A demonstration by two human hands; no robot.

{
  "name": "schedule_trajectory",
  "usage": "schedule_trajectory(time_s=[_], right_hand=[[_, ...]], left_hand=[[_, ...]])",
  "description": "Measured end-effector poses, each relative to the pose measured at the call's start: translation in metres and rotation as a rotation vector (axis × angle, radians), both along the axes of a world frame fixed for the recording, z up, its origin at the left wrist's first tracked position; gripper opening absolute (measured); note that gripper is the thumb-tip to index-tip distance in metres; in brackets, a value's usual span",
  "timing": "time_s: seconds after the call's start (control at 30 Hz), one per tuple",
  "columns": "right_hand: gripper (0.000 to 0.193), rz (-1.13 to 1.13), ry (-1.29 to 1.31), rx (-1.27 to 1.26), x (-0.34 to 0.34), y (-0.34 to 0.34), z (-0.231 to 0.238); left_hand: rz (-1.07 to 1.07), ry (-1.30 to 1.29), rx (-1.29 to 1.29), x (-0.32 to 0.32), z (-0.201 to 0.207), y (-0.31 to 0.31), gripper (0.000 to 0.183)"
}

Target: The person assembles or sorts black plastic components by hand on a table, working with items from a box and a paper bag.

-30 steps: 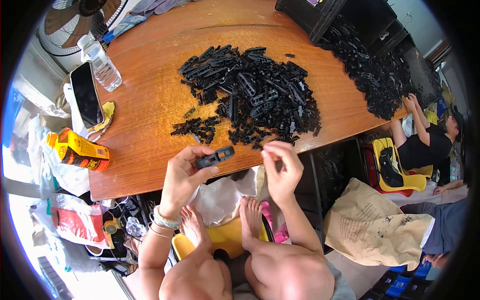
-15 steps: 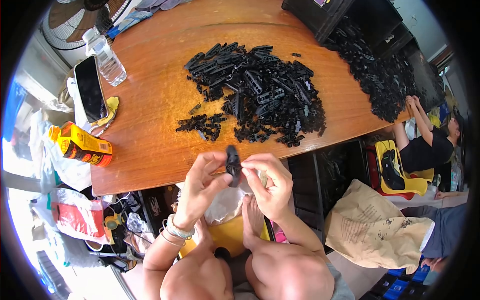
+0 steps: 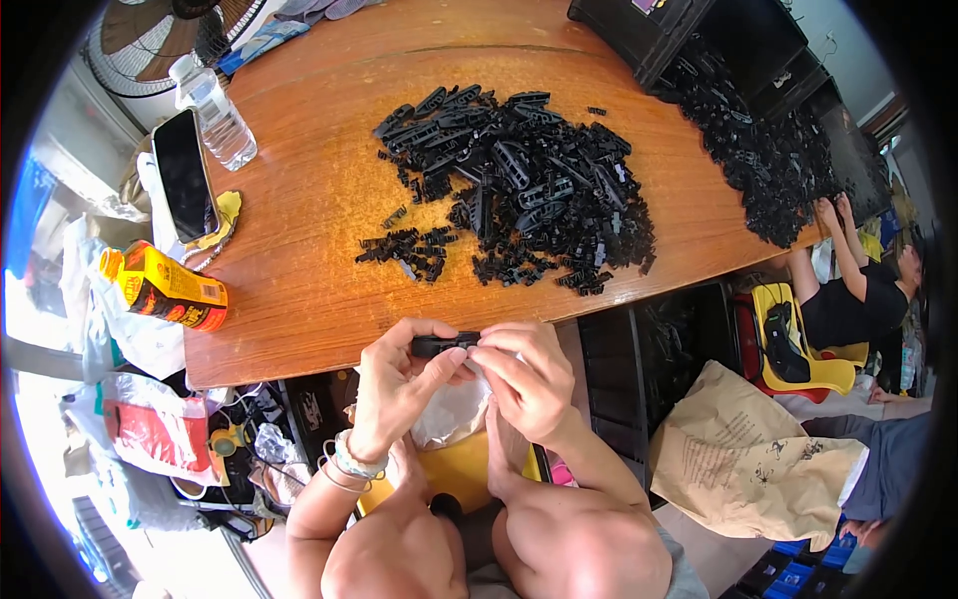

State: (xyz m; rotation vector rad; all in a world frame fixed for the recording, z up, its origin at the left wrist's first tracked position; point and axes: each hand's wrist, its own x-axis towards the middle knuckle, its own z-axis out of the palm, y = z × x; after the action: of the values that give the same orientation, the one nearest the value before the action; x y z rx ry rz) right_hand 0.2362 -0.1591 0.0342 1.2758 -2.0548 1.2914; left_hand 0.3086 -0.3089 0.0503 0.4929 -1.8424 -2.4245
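Just past the table's near edge, my left hand (image 3: 387,389) grips a long black plastic part (image 3: 435,345) between thumb and fingers. The part lies roughly level, pointing left to right. My right hand (image 3: 536,387) pinches at its right end, the fingertips closed against it. Whether a smaller piece sits under those fingertips is hidden. Beyond both hands, on the wooden table (image 3: 299,290), lies a heap of black plastic parts (image 3: 519,180), long slotted ones mixed with small clip-like ones. A smaller cluster of small black pieces (image 3: 409,252) lies at its near left.
On the table's left are a phone (image 3: 186,180), a clear bottle (image 3: 222,125) and a yellow-and-orange bottle (image 3: 175,287). Another black pile (image 3: 758,160) spreads at the far right, beside a person's hands (image 3: 836,210). A brown paper bag (image 3: 753,459) stands at lower right.
The black part has turned from upright to nearly level and come slightly lower. My right fingertips have moved in against its right end.
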Motion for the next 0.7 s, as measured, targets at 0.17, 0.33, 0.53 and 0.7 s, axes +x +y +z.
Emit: schedule_trajectory(time_s=[0.17, 0.33, 0.53, 0.7], right_hand=[[0.025, 0.114, -0.746, 0.066, -0.002, 0.006, 0.005], [0.026, 0.13, -1.069, -0.069, -0.001, 0.013, -0.011], [0.024, 0.28, -1.13, 0.297, -0.015, 0.036, -0.015], [0.017, -0.099, -0.626, 0.034, -0.024, 0.024, -0.021]], left_hand=[[-0.029, 0.069, -0.106, 0.003, -0.005, -0.004, 0.018], [-0.095, 0.033, -0.103, -0.001, -0.011, -0.001, 0.024], [-0.023, 0.237, -0.943, -0.045, -0.002, -0.024, 0.032], [-0.074, 0.647, -1.587, -0.125, -0.018, -0.028, 0.028]])
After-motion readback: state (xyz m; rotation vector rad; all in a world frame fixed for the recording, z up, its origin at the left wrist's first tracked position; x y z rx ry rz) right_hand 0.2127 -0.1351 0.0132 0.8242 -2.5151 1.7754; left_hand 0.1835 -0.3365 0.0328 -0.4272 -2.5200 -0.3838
